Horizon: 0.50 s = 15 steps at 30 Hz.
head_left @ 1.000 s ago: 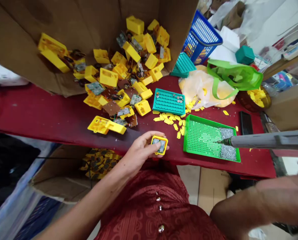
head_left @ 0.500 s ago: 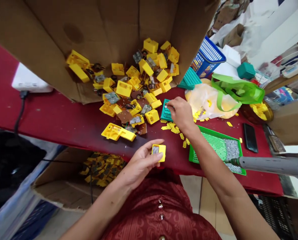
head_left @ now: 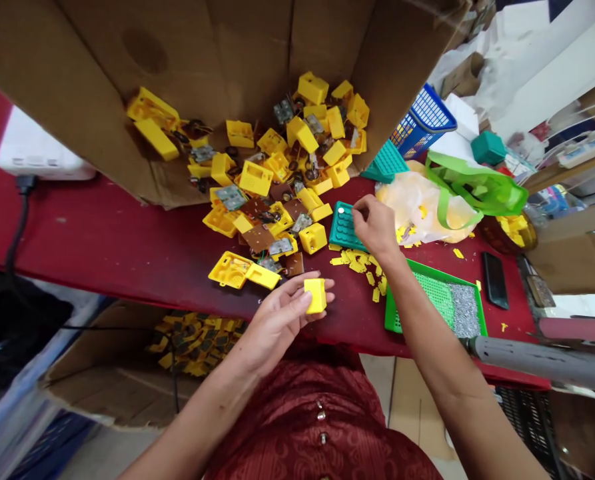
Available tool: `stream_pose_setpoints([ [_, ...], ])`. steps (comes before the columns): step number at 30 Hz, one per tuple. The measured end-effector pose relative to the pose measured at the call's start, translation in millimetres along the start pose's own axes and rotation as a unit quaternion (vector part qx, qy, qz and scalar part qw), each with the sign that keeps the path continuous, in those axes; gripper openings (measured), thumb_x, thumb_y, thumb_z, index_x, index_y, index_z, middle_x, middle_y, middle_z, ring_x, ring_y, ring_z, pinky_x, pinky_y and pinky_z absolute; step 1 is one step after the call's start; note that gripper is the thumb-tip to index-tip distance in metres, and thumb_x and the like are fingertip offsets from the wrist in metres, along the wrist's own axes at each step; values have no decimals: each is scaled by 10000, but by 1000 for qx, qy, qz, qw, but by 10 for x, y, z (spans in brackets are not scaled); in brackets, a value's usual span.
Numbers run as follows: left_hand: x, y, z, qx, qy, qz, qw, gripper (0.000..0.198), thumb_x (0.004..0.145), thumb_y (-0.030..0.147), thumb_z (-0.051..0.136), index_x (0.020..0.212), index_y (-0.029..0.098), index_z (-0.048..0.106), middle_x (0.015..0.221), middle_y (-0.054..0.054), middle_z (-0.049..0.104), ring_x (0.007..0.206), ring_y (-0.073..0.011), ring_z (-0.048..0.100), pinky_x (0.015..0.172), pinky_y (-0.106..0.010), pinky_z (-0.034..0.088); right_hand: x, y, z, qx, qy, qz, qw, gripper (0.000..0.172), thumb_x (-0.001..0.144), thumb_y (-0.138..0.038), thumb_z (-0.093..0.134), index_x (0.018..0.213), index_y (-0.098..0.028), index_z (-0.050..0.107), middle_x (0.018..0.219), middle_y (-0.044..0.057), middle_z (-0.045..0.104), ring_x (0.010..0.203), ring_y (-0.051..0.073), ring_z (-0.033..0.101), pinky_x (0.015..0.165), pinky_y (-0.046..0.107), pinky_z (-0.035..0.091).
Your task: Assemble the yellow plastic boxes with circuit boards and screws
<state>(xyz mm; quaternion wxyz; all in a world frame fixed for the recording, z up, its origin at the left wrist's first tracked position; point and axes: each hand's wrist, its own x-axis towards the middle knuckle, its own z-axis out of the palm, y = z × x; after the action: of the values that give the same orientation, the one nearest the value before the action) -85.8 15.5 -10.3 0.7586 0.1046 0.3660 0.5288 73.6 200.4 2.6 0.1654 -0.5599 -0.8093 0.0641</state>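
Observation:
My left hand (head_left: 287, 317) is closed around a small yellow plastic case (head_left: 315, 295), held above the front edge of the red-covered table. Its plain yellow side faces up. My right hand (head_left: 374, 223) is over the right end of a teal tray with rows of round hollows (head_left: 346, 230), fingers pinched together. Whatever the fingertips hold, if anything, is too small to make out. One pale round piece (head_left: 341, 211) shows at the tray's far left corner. Small flat yellow pieces (head_left: 360, 260) lie scattered just in front of the tray.
A cardboard box (head_left: 187, 40) spills yellow cases, circuit boards and wires onto the table. On the right are a green tray (head_left: 430, 293) of small metal parts, a grey tool (head_left: 537, 357), a phone (head_left: 495, 280) and bags. Below left, another carton (head_left: 102, 360) holds yellow pieces.
The yellow case in my left hand has turned, so its grey inside no longer shows. My right hand has shifted slightly right relative to the teal tray, uncovering more hollows. The view has shifted slightly.

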Motion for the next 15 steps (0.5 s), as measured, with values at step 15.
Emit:
stream_pose_setpoints([
  [15, 4, 6, 15, -58, -13, -29, 998, 302, 921, 255, 642, 1202, 175, 717, 1204, -125, 729, 1027, -274, 739, 808, -315, 607, -83, -171, -25, 29, 43, 4, 999, 145, 869, -120, 533, 831, -141, 671, 958, 145, 667, 930, 258, 603, 881, 429, 475],
])
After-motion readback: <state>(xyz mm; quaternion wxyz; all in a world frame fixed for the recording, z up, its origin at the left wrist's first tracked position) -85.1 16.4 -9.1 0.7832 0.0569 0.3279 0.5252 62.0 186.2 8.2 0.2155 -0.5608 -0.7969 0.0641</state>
